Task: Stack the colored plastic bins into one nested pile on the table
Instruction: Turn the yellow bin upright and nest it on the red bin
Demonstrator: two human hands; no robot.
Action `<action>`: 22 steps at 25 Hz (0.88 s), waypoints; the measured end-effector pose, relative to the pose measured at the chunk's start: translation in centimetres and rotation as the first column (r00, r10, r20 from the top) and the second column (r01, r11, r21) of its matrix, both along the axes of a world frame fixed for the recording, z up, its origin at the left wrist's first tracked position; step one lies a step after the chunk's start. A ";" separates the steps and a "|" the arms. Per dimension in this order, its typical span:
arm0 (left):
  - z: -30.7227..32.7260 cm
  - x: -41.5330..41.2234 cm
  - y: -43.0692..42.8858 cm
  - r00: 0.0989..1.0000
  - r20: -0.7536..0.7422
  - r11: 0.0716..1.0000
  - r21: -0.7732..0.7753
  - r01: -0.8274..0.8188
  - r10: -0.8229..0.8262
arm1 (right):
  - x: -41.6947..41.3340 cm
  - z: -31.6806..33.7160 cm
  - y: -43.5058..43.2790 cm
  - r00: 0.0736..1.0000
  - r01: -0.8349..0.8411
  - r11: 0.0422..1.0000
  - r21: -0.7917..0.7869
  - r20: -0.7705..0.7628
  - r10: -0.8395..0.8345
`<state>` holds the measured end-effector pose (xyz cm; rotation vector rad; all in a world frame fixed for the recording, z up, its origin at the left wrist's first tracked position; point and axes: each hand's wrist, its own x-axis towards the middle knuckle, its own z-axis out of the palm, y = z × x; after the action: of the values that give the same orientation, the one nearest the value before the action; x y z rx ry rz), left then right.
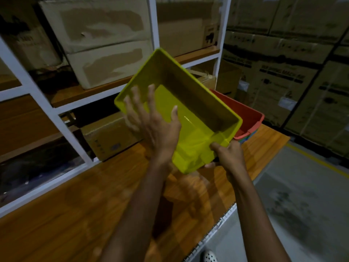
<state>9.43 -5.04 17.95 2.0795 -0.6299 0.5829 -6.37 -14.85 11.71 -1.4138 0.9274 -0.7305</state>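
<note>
Aloft, yellow bin (190,103) gripped by right hand (229,154); left hand (154,125) splayed.

The yellow bin (190,110) is smooth plastic — glossy on its floor. The worktop (75,214) is polished wood; the boxes (98,40) — matt cardboard.

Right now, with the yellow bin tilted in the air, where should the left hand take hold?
On the long left rim of the yellow bin, coming from the left. The right hand already pinches the near right corner, and the left hand hovers open at that free rim.
</note>
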 end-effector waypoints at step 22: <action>-5.4 -5.6 -20.7 0.561 -0.652 0.851 -0.481 0.213 -0.509 | -2.4 0.9 -20.3 0.974 0.181 0.981 -0.068 0.151 -0.169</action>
<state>3.85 -25.72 12.50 1.5544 -0.3835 -0.4336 -8.80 -35.18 12.65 -1.3407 0.9245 -1.0003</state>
